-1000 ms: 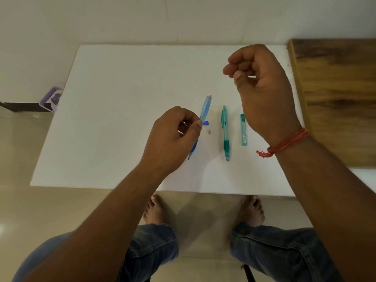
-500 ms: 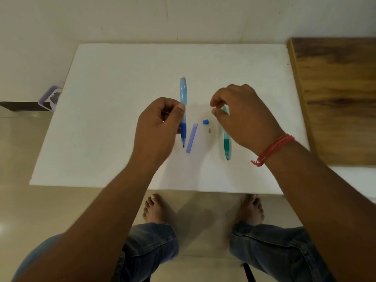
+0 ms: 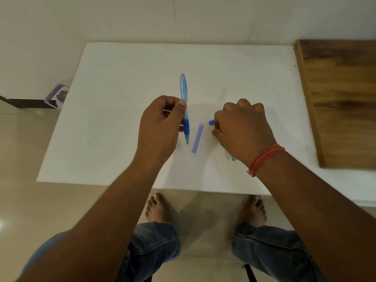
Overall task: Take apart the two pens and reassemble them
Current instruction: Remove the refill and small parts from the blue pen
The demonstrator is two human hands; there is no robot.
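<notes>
Fingers of my left grip [image 3: 162,123] pinch the blue pen [image 3: 184,106], tip toward me, above the white counter [image 3: 122,78]. My right grip [image 3: 242,127] curls down over the green pen [image 3: 232,158], fingertips at a small blue cap [image 3: 211,122]; whether they pinch it I cannot tell. A purple tube [image 3: 197,138] lies between.

The right hand [image 3: 242,129] has come down from above the table to the white board [image 3: 122,98], where its curled fingers now cover most of the green pen [image 3: 233,158], beside the small blue cap [image 3: 211,122]. The left hand [image 3: 160,127] has turned the blue pen [image 3: 184,106] from a slant to nearly straight up the board. A purple lead case [image 3: 197,138] that the left hand hid a second ago now lies in view.
</notes>
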